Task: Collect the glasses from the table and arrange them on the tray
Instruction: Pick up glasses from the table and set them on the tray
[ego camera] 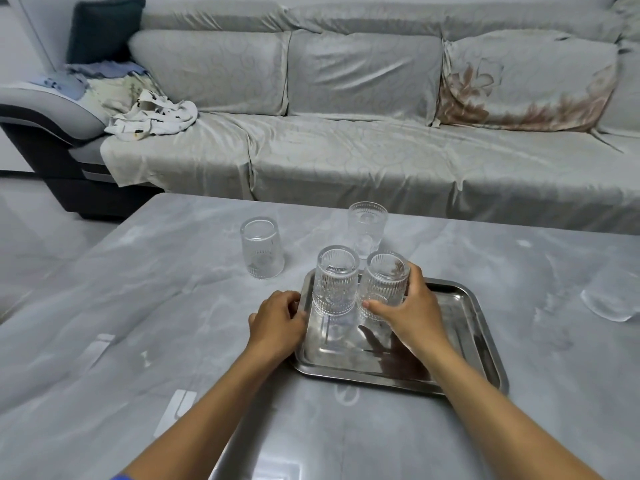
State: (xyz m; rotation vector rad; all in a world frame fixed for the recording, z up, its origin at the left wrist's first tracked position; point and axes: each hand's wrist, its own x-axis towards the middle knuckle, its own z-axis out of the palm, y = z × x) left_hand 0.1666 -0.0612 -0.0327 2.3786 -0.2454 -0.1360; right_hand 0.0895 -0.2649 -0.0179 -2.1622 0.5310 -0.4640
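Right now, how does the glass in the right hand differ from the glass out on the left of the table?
The held glass is over the tray, gripped by the right hand; the left table glass stands alone on the table, untouched. The left table glass widens toward its base; the held glass looks straighter. Both are clear and ribbed.

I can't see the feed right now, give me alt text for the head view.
The right hand grips a ribbed glass on the steel tray, beside another glass, while the left hand holds the tray's edge. Two more glasses stand on the table.
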